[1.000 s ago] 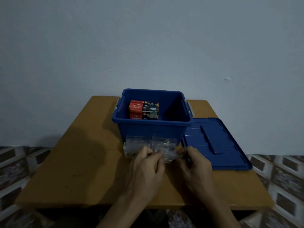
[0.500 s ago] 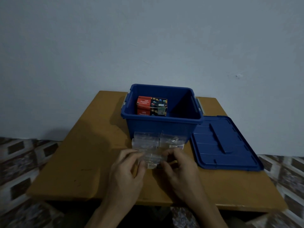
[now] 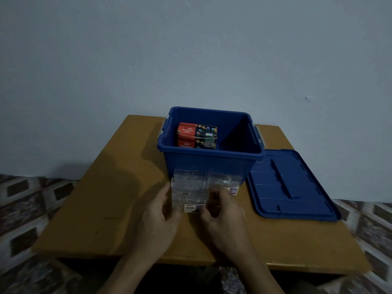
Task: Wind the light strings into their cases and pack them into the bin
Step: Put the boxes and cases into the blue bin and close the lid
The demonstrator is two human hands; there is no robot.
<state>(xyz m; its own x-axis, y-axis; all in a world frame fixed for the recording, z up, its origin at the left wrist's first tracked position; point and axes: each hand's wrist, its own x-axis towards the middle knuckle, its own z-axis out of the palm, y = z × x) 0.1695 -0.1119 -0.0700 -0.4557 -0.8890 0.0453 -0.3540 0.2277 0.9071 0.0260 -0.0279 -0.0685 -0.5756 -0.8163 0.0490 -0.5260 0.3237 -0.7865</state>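
So both hands are on one clear case (image 3: 188,200): the left hand (image 3: 158,217) grips its left side and the right hand (image 3: 222,215) pinches its right side. It's at 6 o'clock from the blue bin (image 3: 210,164), just in front of the other clear cases (image 3: 224,180) stacked against the bin's front wall. A red LED box (image 3: 196,135) sits inside the bin, and the lid (image 3: 286,187) lies at 4 o'clock on the worktop (image 3: 95,209).

A blue bin (image 3: 209,164) stands open on the wooden table (image 3: 101,209), with a red LED lights box (image 3: 196,135) inside toward its 9 o'clock wall. The lid (image 3: 286,185) lies flat at the bin's 4 o'clock. At its 6 o'clock sit clear cases (image 3: 224,180). The left hand (image 3: 157,219) and right hand (image 3: 224,217) grip the nearest case (image 3: 188,201) by its sides, and it seems to rest on the table.
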